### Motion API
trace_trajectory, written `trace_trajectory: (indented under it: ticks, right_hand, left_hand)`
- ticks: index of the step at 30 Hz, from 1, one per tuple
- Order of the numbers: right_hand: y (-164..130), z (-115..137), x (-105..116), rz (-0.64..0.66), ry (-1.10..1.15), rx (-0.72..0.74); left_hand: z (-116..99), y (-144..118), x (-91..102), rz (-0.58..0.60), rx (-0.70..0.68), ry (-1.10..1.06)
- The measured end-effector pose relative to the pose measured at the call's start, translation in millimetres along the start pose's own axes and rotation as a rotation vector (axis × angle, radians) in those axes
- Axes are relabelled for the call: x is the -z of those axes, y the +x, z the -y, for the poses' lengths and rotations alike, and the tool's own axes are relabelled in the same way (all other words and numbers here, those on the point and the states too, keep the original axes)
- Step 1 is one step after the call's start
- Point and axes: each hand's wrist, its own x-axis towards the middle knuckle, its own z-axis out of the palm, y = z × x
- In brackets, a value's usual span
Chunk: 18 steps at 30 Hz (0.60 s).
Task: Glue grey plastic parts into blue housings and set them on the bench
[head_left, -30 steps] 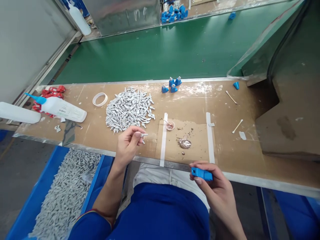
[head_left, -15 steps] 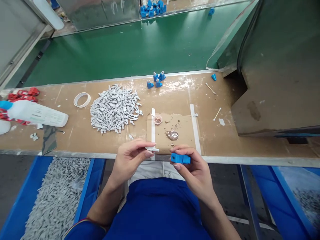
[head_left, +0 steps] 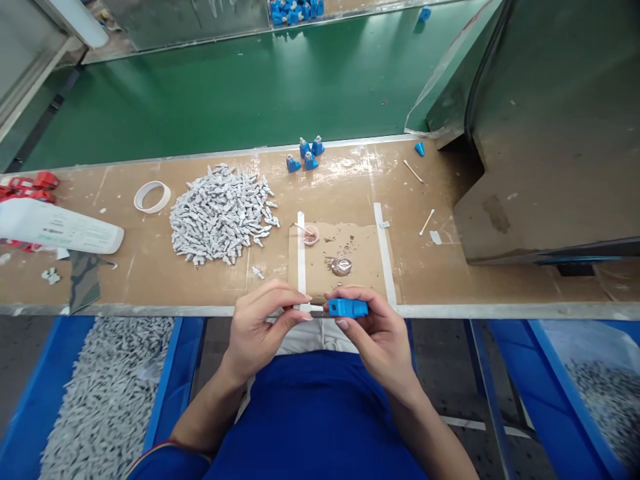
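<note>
Between thumb and fingertips, my left hand (head_left: 263, 320) pinches a small white plastic piece (head_left: 314, 308) whose thin end points right. My right hand (head_left: 383, 333) grips a blue plastic block (head_left: 348, 307) with a dark hole in its left end. The white tip is at or right beside that end; I cannot tell whether it is inside the hole. Just beyond the hands lie a glossy puddle (head_left: 341, 267) and a small pink dish (head_left: 311, 235) with a cotton swab in it. A heap of similar white pieces (head_left: 223, 217) is to the left.
Several blue parts with pale tips (head_left: 305, 155) stand near the green belt (head_left: 240, 93). A tape roll (head_left: 152, 197), a white bottle (head_left: 60, 225) and red parts (head_left: 30, 187) lie left. Cotton swabs (head_left: 427, 223) lie right, near a metal housing (head_left: 545, 133). Blue bins (head_left: 189, 353) sit below the table edge.
My hands have come together, bringing the white piece's tip to the blue block's holed end. The whole view has shifted slightly.
</note>
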Motion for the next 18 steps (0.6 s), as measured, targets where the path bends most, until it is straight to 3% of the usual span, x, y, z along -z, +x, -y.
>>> trace_trajectory:
  ticks: [10, 18]
  right_hand:
    - [-1, 1, 0, -0.003, -0.020, 0.051]
    - [-3, 0, 2, 0.037, -0.101, 0.113]
  left_hand:
    - [-5, 1, -1.8, -0.014, -0.117, 0.114]
    - [-12, -1, -1.8, 0.074, -0.132, 0.202]
